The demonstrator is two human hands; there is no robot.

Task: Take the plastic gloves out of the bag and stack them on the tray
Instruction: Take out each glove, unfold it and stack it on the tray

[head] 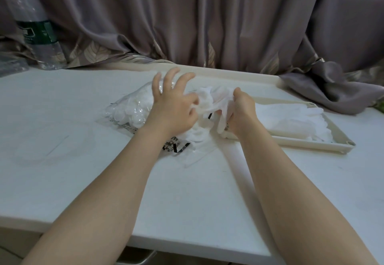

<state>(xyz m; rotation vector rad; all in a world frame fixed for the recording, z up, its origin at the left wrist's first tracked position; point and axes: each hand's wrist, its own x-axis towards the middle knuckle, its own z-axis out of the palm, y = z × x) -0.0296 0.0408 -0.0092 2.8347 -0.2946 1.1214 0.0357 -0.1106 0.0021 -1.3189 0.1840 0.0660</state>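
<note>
The right hand (239, 115) has its fingers curled tight around a thin, see-through white plastic glove (216, 106), and the glove is bunched up and crinkly where it is held. The left hand (172, 106) pinches the other end of the same glove with its thumb and first finger, while its other fingers stick up straight and spread out. The glove stretches between the two hands, going mostly left to right. Under the hands lies the clear plastic bag with black printing (128, 115), and more white gloves are inside it. The bag sits on the flat white table (83, 160). The cream rectangular plastic tray (340, 140) is just to the right, touching the right hand's side, with a flat stack of white gloves (295, 119) already on it. The right hand is the closer one to the tray, so I think the glove has to travel right to land on the stack.
</note>
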